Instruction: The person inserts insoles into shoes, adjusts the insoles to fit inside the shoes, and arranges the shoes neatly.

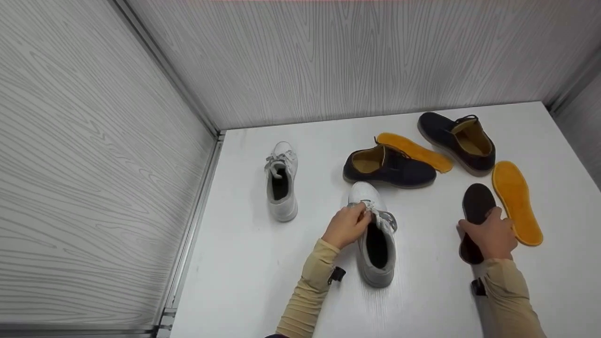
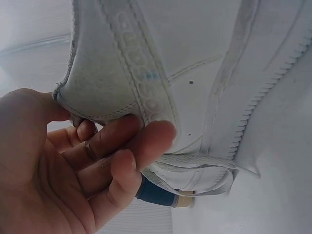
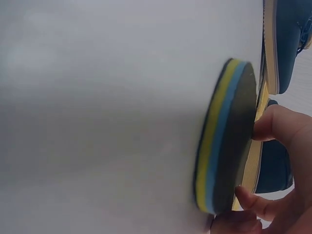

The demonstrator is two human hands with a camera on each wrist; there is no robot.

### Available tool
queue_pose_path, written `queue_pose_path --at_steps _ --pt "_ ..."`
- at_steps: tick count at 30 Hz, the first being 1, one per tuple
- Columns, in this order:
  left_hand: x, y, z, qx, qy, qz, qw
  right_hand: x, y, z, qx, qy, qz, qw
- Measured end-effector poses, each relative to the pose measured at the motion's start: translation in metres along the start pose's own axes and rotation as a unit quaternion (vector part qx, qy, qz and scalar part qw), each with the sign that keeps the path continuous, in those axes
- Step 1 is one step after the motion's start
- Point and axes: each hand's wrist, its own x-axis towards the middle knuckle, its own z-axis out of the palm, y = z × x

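Where four shoes [image 1: 399, 171] and three insoles [image 1: 517, 202] sit, hands [image 1: 346, 225] [image 1: 490, 237] grip one sneaker [image 2: 195, 63], one insole [image 1: 479, 202].

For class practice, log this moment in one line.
left hand: holds nearer white shoe; right hand: grips dark insole; nearer orange insole: beside dark insole

High head camera looks down; close wrist views apparently share one dark shoe [image 1: 399, 170].

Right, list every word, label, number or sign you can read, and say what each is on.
Nothing reads with certainty.
White sneaker held by the left hand: raised lettering along a side strip, too faint to read.
Dark insole in the right hand: no lettering visible.
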Motion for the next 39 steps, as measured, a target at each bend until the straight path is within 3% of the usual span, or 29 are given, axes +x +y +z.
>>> queue_pose_path --at_steps 11,21,33,39 --pt "-0.0004 -0.0009 -0.0001 0.001 0.01 0.001 0.9999 0.0 -0.0035 0.0023 -0.015 0.002 -0.034 0.999" --pt "0.0006 -0.0004 0.0009 0.005 0.006 0.0 1.0 0.0012 -0.0043 0.0019 -0.011 -0.018 -0.014 1.0" --pt "0.0001 -0.0004 -0.0008 0.015 0.022 0.01 0.9996 -0.0008 -0.0078 0.0043 -0.002 0.002 -0.026 1.0" --pt "0.0006 -0.0005 0.0004 0.019 0.016 0.011 0.9996 0.003 -0.0091 0.0029 -0.018 -0.017 -0.017 1.0"
